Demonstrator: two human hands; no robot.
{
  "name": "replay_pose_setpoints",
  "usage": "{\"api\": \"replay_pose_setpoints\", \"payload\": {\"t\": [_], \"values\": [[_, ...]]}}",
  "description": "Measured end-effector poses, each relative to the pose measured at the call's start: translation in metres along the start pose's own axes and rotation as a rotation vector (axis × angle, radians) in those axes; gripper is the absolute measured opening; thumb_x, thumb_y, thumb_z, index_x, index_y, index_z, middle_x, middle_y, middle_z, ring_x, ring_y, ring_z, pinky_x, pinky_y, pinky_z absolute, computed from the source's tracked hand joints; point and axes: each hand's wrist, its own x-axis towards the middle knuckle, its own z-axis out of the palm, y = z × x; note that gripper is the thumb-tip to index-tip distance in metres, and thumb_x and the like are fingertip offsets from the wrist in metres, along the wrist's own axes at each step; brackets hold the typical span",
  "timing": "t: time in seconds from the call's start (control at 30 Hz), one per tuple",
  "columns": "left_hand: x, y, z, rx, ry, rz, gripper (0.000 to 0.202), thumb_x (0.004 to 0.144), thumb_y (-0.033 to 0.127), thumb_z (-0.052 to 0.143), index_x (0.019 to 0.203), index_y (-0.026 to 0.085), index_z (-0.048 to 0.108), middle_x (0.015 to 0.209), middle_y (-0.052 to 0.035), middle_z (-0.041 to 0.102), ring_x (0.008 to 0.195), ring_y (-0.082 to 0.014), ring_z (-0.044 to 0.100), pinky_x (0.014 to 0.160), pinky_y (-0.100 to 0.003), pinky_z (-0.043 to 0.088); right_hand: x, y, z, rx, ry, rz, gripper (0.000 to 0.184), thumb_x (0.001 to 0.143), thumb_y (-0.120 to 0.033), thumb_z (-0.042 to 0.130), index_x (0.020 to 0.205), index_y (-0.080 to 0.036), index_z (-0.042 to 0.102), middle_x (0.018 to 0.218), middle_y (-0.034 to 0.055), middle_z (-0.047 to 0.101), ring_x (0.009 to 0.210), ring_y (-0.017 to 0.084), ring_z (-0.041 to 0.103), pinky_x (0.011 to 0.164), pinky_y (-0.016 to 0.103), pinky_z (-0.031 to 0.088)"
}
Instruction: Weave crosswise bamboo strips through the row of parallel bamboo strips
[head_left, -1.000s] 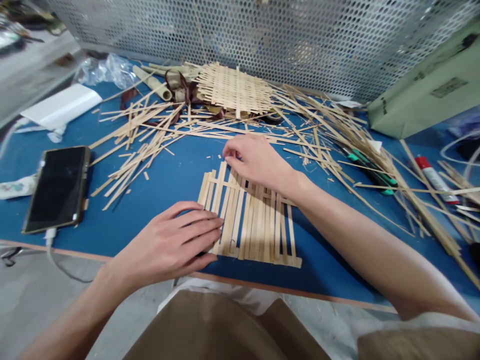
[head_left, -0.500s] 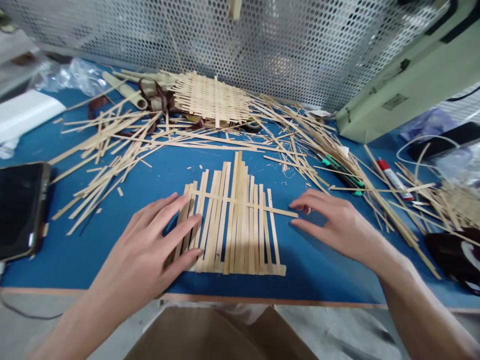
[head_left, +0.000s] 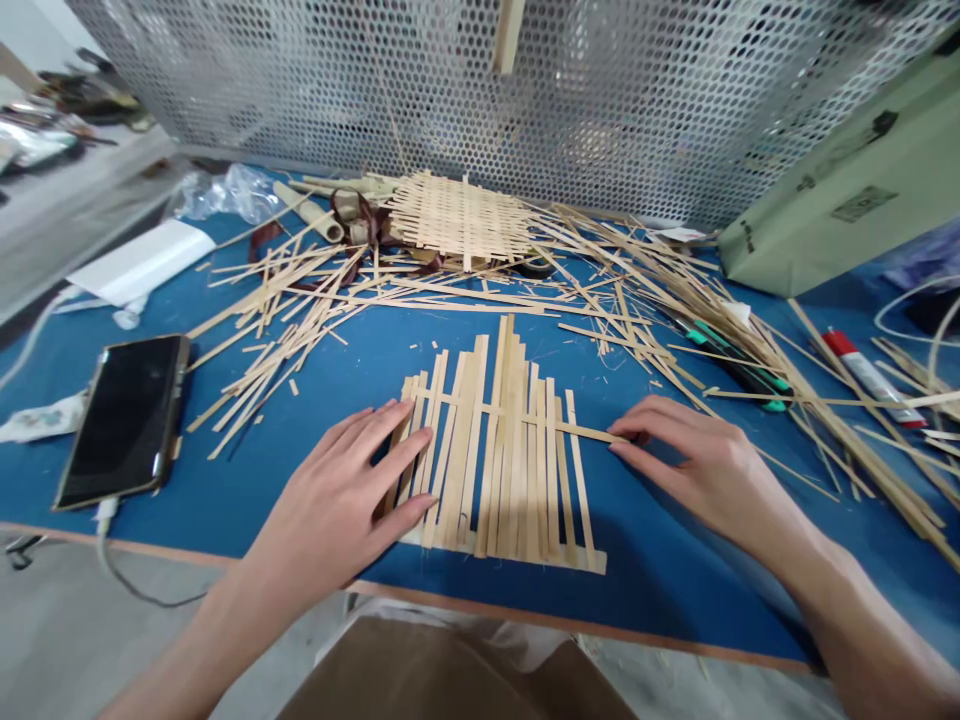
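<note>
Several upright bamboo strips (head_left: 516, 470) lie side by side on the blue table, tallest in the middle, their lower ends on a flat pale strip (head_left: 595, 561). A thin bamboo strip (head_left: 592, 433) runs crosswise through their upper part and sticks out to the right. My right hand (head_left: 679, 445) pinches that protruding end between thumb and fingers. With fingers spread, my left hand (head_left: 352, 490) rests on the leftmost upright strips, hiding part of them.
A woven bamboo panel (head_left: 461, 215) lies at the back among piles of loose strips. A phone (head_left: 124, 420) lies left. On the right are a green-black cutter (head_left: 739, 370), a red-capped tube (head_left: 874, 378) and a green bag (head_left: 832, 215). A perforated metal panel (head_left: 420, 90) stands behind.
My right thumb and fingers have closed on the crosswise strip's right end. The left hand still rests on the uprights. The camera view has shifted left, so the scene appears further right.
</note>
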Motion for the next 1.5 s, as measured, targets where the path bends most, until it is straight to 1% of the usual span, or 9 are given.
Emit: {"api": "replay_pose_setpoints", "payload": {"t": [0.23, 0.5, 0.6, 0.73, 0.87, 1.07, 1.3, 1.37, 1.5], "values": [[0.000, -0.001, 0.002, 0.009, -0.010, -0.005, 0.086, 0.114, 0.063, 0.053, 0.185, 0.043, 0.009, 0.176, -0.0138, 0.054, 0.148, -0.0473, 0.065, 0.112, -0.074, 0.065, 0.004, 0.003, 0.002, -0.004, 0.008, -0.006, 0.007, 0.112, -0.031, 0.069, 0.109, -0.027, 0.074, 0.106, 0.0048, 0.076, 0.092, 0.024, 0.077, 0.083, 0.039, 0.061], [0.012, 0.007, -0.015, -0.013, 0.005, 0.063, 0.074, 0.115, 0.057, 0.054, 0.182, 0.042, 0.028, 0.180, -0.0109, 0.049, 0.157, -0.0430, 0.059, 0.119, -0.068, 0.063, 0.002, 0.004, 0.004, 0.048, 0.012, 0.072, 0.008, 0.111, -0.034, 0.068, 0.108, -0.031, 0.075, 0.104, 0.0062, 0.077, 0.085, 0.027, 0.073, 0.077, 0.044, 0.061], [0.033, 0.012, -0.017, -0.017, -0.073, 0.160, 0.073, 0.115, 0.065, 0.051, 0.180, 0.035, 0.034, 0.181, -0.0122, 0.048, 0.166, -0.0418, 0.050, 0.129, -0.067, 0.056, 0.003, 0.001, 0.004, 0.075, 0.015, 0.088, 0.009, 0.110, -0.036, 0.066, 0.108, -0.033, 0.075, 0.103, 0.0071, 0.077, 0.086, 0.029, 0.074, 0.077, 0.047, 0.063], [0.065, 0.015, -0.003, -0.040, -0.173, 0.221, 0.095, 0.108, 0.083, 0.054, 0.181, 0.028, 0.029, 0.191, -0.0164, 0.027, 0.177, -0.0441, 0.028, 0.142, -0.069, 0.037, 0.004, -0.004, 0.004, 0.101, 0.038, 0.091, 0.010, 0.109, -0.035, 0.066, 0.106, -0.034, 0.075, 0.101, 0.0068, 0.077, 0.086, 0.030, 0.075, 0.077, 0.049, 0.065], [0.082, 0.017, 0.011, -0.073, -0.248, 0.279, 0.100, 0.109, 0.085, 0.052, 0.182, 0.024, 0.022, 0.193, -0.0205, 0.011, 0.179, -0.0438, 0.015, 0.146, -0.065, 0.027, 0.004, -0.007, 0.004, 0.113, 0.046, 0.110, 0.010, 0.109, -0.034, 0.065, 0.106, -0.035, 0.075, 0.102, 0.0075, 0.078, 0.087, 0.031, 0.075, 0.078, 0.051, 0.066], [0.084, 0.018, 0.013, -0.074, -0.314, 0.286, 0.094, 0.114, 0.082, 0.040, 0.183, 0.021, 0.021, 0.192, -0.0236, 0.011, 0.179, -0.0460, 0.012, 0.147, -0.065, 0.020, 0.002, -0.003, 0.006, 0.102, 0.049, 0.083, 0.009, 0.109, -0.032, 0.066, 0.107, -0.032, 0.074, 0.102, 0.0072, 0.077, 0.086, 0.028, 0.074, 0.076, 0.046, 0.066], [0.089, 0.020, 0.004, -0.086, -0.340, 0.292, 0.095, 0.114, 0.080, 0.044, 0.184, 0.020, 0.022, 0.192, -0.0230, 0.010, 0.179, -0.0471, 0.011, 0.146, -0.068, 0.018, 0.002, -0.002, 0.007, 0.103, 0.048, 0.086, 0.010, 0.111, -0.032, 0.065, 0.107, -0.031, 0.074, 0.103, 0.0079, 0.076, 0.088, 0.028, 0.074, 0.078, 0.047, 0.065], [0.096, 0.021, 0.002, -0.069, -0.344, 0.358, 0.098, 0.112, 0.080, 0.051, 0.184, 0.020, 0.023, 0.192, -0.0233, 0.008, 0.179, -0.0464, 0.012, 0.146, -0.067, 0.017, 0.002, -0.002, 0.007, 0.099, 0.045, 0.089, 0.011, 0.111, -0.031, 0.064, 0.107, -0.031, 0.074, 0.102, 0.0078, 0.076, 0.088, 0.028, 0.074, 0.078, 0.047, 0.065], [0.114, 0.022, 0.003, -0.116, -0.373, 0.624, 0.100, 0.104, 0.078, 0.070, 0.182, 0.026, 0.033, 0.192, -0.0182, 0.009, 0.180, -0.0433, 0.012, 0.148, -0.065, 0.012, 0.003, -0.003, 0.007, 0.102, 0.060, 0.089, 0.010, 0.110, -0.033, 0.065, 0.105, -0.032, 0.075, 0.100, 0.0071, 0.077, 0.086, 0.028, 0.074, 0.076, 0.048, 0.066]]}}
